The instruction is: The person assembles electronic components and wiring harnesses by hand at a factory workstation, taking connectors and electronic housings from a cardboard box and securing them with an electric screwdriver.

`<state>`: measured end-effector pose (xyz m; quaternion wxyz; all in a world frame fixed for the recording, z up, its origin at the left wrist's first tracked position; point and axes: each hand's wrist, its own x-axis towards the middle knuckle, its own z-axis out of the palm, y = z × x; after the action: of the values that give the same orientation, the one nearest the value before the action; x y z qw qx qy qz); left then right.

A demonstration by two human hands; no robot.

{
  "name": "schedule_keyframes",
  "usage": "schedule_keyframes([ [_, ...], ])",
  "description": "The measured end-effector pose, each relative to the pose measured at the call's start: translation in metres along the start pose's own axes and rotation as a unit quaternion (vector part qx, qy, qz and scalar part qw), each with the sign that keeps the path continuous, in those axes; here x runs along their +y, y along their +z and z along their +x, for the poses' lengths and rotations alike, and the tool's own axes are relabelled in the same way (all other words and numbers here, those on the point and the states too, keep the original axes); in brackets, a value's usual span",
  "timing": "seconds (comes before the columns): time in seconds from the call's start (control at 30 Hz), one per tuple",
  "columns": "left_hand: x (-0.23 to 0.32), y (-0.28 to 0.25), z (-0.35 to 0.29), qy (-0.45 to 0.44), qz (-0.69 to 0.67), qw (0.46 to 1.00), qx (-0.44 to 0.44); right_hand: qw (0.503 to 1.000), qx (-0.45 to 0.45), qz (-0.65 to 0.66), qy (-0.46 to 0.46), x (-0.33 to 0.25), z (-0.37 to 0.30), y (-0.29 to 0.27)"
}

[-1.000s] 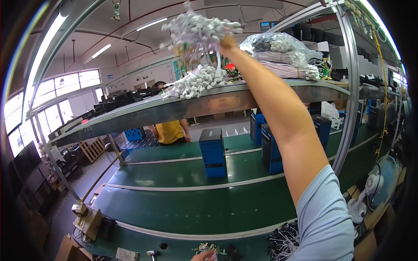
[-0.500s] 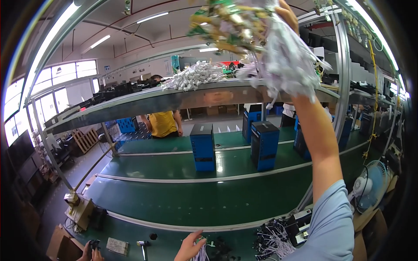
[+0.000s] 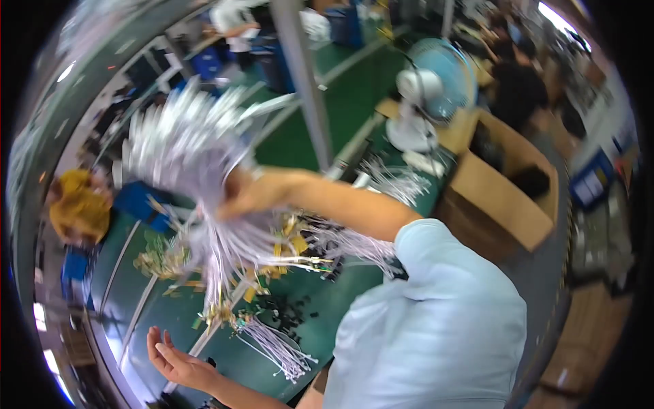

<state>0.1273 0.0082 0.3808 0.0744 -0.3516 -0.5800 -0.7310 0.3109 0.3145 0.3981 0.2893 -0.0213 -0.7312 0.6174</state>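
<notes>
My right hand (image 3: 253,193) is closed around a big bundle of white cables (image 3: 184,146), held up over the green bench. One end of the bundle is fanned out and smeared by motion; from the other, loose strands hang with small green and yellow circuit boards (image 3: 163,255). My left hand (image 3: 176,361), palm up with fingers apart, holds nothing, lower down at the bench's near side. A smaller bunch of white cables (image 3: 279,347) lies on the bench between my hands. Small black parts (image 3: 283,313) are scattered beside it.
More white cables (image 3: 361,245) lie under my right forearm. Beyond it stand a metal post (image 3: 303,82), a blue-and-white fan (image 3: 422,88) and an open cardboard box (image 3: 501,180). A person in yellow (image 3: 78,208) is at the far left; others are at the back.
My view has turned to the right and tilted. My right hand has brought the cable bundle down from the overhead shelf to above the bench. My left hand has lifted off the cables.
</notes>
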Motion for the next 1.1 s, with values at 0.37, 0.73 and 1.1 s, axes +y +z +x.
schedule_keyframes([
  [0.37,-0.083,0.132,-0.124,-0.291,0.136,0.782,-0.534,0.943,0.101,0.270,0.168,0.143,-0.153,0.053],
  [0.73,-0.088,0.192,-0.148,-0.395,-0.061,0.777,-0.486,0.924,0.340,0.114,0.131,0.115,-0.148,0.051],
  [1.1,-0.063,0.189,-0.132,-0.414,-0.056,0.763,-0.494,0.960,-0.038,0.277,0.028,0.117,-0.130,0.019],
])
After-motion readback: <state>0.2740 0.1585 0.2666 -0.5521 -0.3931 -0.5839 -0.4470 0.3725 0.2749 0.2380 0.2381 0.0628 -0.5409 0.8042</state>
